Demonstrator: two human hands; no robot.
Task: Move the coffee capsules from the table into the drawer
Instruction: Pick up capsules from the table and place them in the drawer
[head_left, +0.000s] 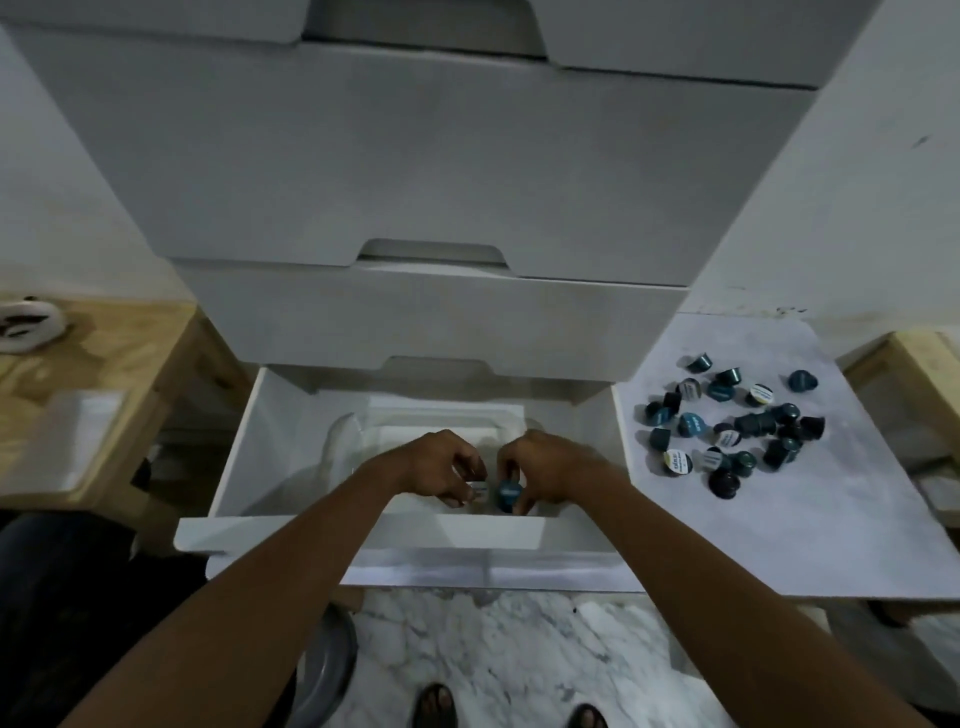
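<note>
The white drawer is pulled open in front of me. Both my hands are inside it, close together near its front wall. My right hand pinches a blue coffee capsule. In the curled fingers of my left hand sits a capsule with a white lid. Several dark and teal capsules lie scattered on the white table to the right of the drawer.
Closed white drawers stack above the open one. A white insert lies on the drawer floor. Wooden tables stand at left and far right. Below are a marble floor and my feet.
</note>
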